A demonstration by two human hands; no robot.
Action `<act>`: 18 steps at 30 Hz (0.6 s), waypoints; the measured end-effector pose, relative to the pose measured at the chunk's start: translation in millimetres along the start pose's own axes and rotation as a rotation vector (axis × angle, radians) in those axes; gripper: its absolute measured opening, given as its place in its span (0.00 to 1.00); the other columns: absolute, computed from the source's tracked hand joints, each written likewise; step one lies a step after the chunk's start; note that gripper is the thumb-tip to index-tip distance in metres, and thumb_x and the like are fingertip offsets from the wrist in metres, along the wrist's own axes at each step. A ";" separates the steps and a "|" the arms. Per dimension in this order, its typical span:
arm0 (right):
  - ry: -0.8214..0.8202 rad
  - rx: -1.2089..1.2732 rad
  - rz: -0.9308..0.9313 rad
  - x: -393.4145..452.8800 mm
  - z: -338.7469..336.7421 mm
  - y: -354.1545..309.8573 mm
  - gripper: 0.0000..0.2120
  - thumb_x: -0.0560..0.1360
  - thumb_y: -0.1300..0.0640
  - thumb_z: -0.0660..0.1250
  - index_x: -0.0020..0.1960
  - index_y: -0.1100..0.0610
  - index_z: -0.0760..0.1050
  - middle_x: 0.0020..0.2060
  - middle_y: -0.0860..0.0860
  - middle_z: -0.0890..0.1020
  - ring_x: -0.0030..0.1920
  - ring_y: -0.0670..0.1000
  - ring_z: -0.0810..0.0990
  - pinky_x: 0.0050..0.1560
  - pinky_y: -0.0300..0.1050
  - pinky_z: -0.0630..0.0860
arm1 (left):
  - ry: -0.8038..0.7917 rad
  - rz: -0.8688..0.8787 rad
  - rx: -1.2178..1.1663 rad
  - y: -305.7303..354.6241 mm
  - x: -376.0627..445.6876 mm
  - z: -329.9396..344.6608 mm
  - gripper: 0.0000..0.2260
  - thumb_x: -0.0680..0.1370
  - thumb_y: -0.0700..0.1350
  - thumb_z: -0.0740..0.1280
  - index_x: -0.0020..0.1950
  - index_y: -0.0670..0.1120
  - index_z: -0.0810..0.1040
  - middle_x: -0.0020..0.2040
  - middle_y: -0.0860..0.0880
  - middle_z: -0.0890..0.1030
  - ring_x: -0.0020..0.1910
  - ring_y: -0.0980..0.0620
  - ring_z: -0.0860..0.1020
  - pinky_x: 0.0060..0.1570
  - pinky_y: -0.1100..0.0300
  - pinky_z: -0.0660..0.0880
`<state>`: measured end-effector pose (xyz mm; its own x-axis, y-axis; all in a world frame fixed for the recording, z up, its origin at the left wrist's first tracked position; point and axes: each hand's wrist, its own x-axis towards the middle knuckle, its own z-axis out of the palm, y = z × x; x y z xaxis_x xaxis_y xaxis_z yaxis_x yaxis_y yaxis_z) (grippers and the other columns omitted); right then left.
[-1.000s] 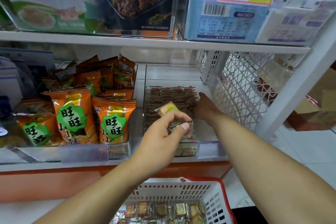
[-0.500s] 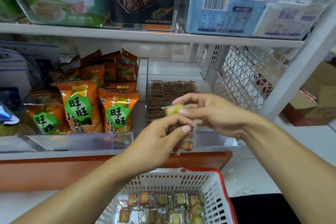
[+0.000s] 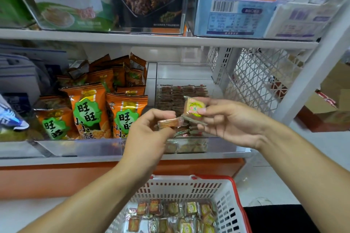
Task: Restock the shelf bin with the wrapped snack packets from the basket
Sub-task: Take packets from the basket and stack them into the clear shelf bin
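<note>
My right hand [image 3: 231, 121] pinches a small wrapped snack packet [image 3: 194, 108] with a yellow-green label, held up in front of the clear shelf bin [image 3: 217, 144]. My left hand [image 3: 149, 134] grips a small stack of wrapped packets [image 3: 168, 123] just left of it. Rows of dark wrapped packets [image 3: 180, 96] lie flat in the bin behind both hands. Below, the white basket with a red rim [image 3: 234, 195] holds several loose wrapped packets [image 3: 176, 215].
Orange snack bags [image 3: 89, 111] fill the neighbouring clear bin on the left. An upper shelf edge [image 3: 151, 38] carries boxed goods and price tags. A white mesh side panel [image 3: 253, 79] and slanted post [image 3: 310, 73] bound the shelf on the right.
My right hand came back out of the bin, met my left hand and took one packet from the stack. The two hands have now drawn slightly apart.
</note>
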<state>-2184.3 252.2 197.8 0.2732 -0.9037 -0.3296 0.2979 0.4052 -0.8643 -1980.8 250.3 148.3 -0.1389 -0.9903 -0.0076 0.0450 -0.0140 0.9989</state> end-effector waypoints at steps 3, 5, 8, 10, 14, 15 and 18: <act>-0.067 0.034 0.050 -1.2 3.6 3.6 0.21 0.71 0.68 0.67 0.65 0.64 0.76 0.52 0.60 0.85 0.48 0.53 0.87 0.50 0.45 0.84 | 0.066 0.157 0.071 3.9 -1.6 -3.3 0.17 0.74 0.29 0.73 0.41 0.53 0.85 0.54 0.58 0.84 0.53 0.60 0.83 0.52 0.61 0.81; -0.074 0.021 0.064 -0.4 4.9 7.9 0.18 0.71 0.67 0.68 0.61 0.63 0.78 0.54 0.60 0.85 0.50 0.54 0.86 0.54 0.49 0.83 | 0.090 0.244 0.126 7.2 -2.9 -3.2 0.17 0.73 0.28 0.72 0.41 0.52 0.85 0.57 0.57 0.83 0.55 0.62 0.82 0.51 0.65 0.80; -0.109 0.006 0.088 -1.4 7.7 12.7 0.12 0.71 0.66 0.70 0.55 0.61 0.81 0.54 0.59 0.85 0.51 0.54 0.86 0.52 0.51 0.83 | 0.057 0.254 0.072 7.8 -5.0 -1.5 0.20 0.73 0.25 0.70 0.51 0.51 0.84 0.54 0.55 0.85 0.54 0.60 0.83 0.51 0.67 0.80; -0.108 -0.015 0.099 -2.5 8.4 13.4 0.14 0.71 0.66 0.70 0.56 0.60 0.80 0.54 0.59 0.84 0.51 0.54 0.86 0.53 0.51 0.83 | 0.006 0.237 0.012 8.0 -5.7 -0.9 0.24 0.73 0.24 0.69 0.58 0.50 0.80 0.54 0.56 0.85 0.56 0.60 0.83 0.51 0.70 0.78; -0.068 -0.050 0.097 -3.5 9.6 13.2 0.17 0.70 0.65 0.71 0.59 0.61 0.78 0.55 0.60 0.84 0.52 0.54 0.86 0.51 0.47 0.84 | -0.051 0.287 -0.018 8.3 -7.3 -2.0 0.25 0.74 0.26 0.72 0.63 0.50 0.76 0.58 0.53 0.83 0.61 0.60 0.80 0.57 0.71 0.75; -0.061 -0.017 0.093 -3.2 9.6 13.6 0.16 0.70 0.66 0.70 0.58 0.62 0.77 0.55 0.61 0.84 0.53 0.55 0.86 0.49 0.45 0.84 | -0.057 0.301 -0.023 7.9 -7.7 -1.9 0.25 0.74 0.26 0.71 0.63 0.50 0.76 0.58 0.52 0.82 0.61 0.58 0.80 0.58 0.70 0.74; -0.049 0.081 0.101 -1.6 10.6 17.6 0.15 0.72 0.67 0.69 0.58 0.65 0.74 0.56 0.64 0.84 0.54 0.58 0.85 0.49 0.47 0.83 | -0.077 0.336 -0.004 5.9 -9.7 -0.3 0.25 0.75 0.24 0.68 0.63 0.49 0.75 0.59 0.51 0.81 0.62 0.55 0.80 0.60 0.66 0.76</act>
<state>-2169.8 262.2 187.1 0.3496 -0.8509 -0.3922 0.3391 0.5051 -0.7936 -1978.9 259.7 154.3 -0.1897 -0.9263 0.3256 0.1052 0.3105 0.9447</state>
